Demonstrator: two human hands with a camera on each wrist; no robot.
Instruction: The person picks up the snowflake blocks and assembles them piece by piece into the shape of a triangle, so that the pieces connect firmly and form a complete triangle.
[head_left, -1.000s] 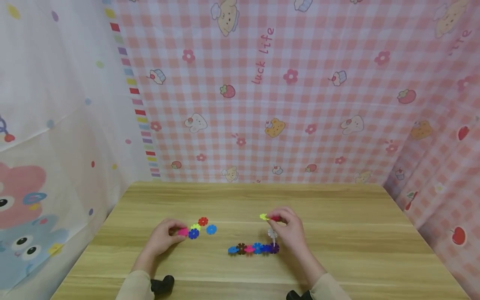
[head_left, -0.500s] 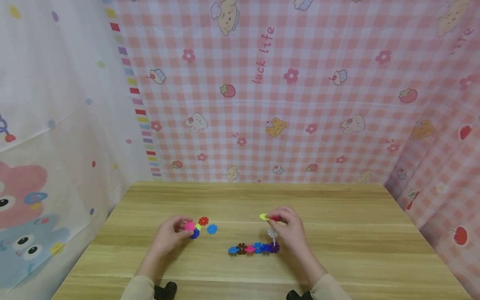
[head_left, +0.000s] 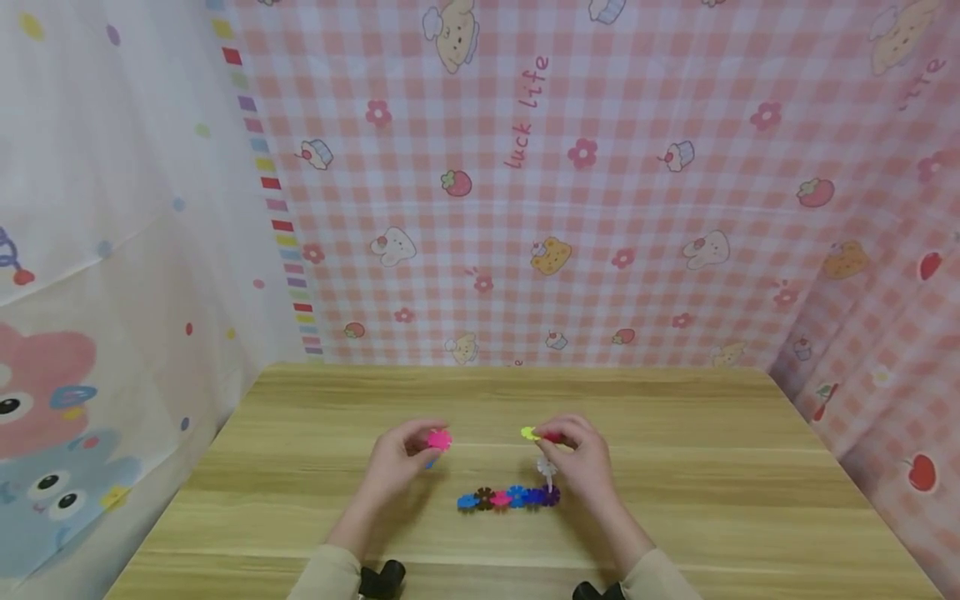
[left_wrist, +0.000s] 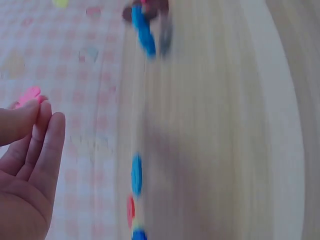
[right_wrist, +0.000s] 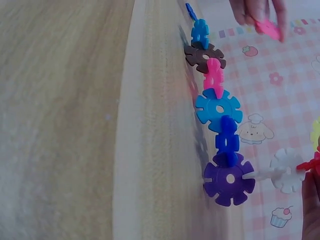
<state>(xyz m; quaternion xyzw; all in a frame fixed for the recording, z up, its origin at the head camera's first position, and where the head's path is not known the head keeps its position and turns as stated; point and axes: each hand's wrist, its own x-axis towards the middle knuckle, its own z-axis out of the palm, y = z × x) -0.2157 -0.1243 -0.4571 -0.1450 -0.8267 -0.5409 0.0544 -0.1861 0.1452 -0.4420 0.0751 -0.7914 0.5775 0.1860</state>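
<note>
My left hand (head_left: 397,457) pinches a pink notched interlocking disc (head_left: 440,439) between thumb and fingers, raised above the table. The right hand (head_left: 585,460) grips a red disc (head_left: 552,437) at one end of a chain of joined discs, and a yellow disc (head_left: 528,433) sticks out past its fingertips. From the red one the chain runs down through a white disc (right_wrist: 288,170) to a purple disc (right_wrist: 230,178). It then turns left along the table through dark blue, light blue (right_wrist: 219,110), pink and brown (right_wrist: 205,57) discs to a light blue end.
Loose discs lie by the left hand, mostly hidden behind it in the head view. The left wrist view shows a light blue disc (left_wrist: 136,174), a red disc (left_wrist: 131,211) and a dark blue disc (left_wrist: 139,235). A gingham cloth (head_left: 645,275) hangs behind the wooden table (head_left: 675,500).
My left hand has lifted the pink disc off the left side and carried it rightward, past the loose discs, toward the right hand. The right hand and the chain have stayed in place.
</note>
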